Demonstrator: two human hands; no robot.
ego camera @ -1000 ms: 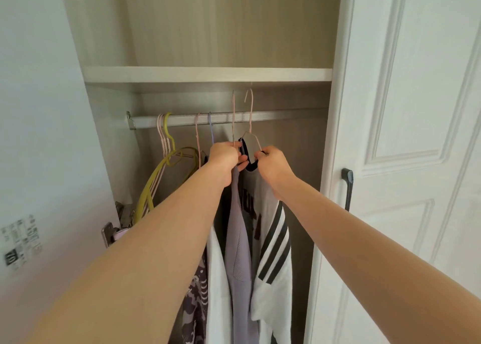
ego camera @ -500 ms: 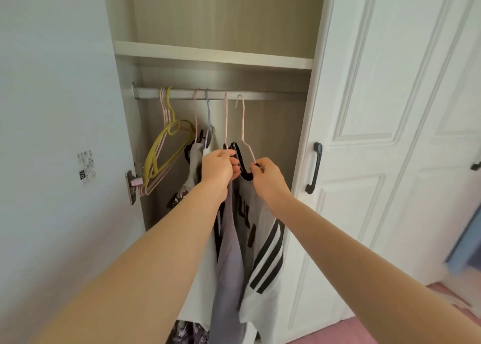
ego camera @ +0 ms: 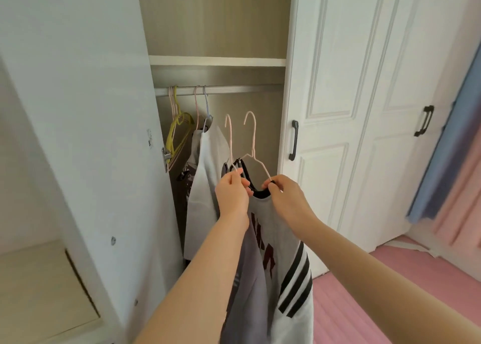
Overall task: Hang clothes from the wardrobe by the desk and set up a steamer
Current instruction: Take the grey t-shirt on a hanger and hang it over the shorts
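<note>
hands: 2 | left hand (ego camera: 233, 195) pinches one pink hanger (ego camera: 229, 135) carrying a lilac garment (ego camera: 250, 278) | right hand (ego camera: 289, 200) pinches a second pink hanger (ego camera: 253, 135) at the black collar of a striped white shirt (ego camera: 291, 278) | both hooks hang free below the rail (ego camera: 247, 89) | on rail: one white garment (ego camera: 205, 177), one yellow hanger (ego camera: 177, 127) | black door handles (ego camera: 294, 140): 2

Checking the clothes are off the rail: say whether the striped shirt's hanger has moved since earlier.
Yes. The hanger has come down: its hook was up at the rail, and now hangs clear below it.
</note>
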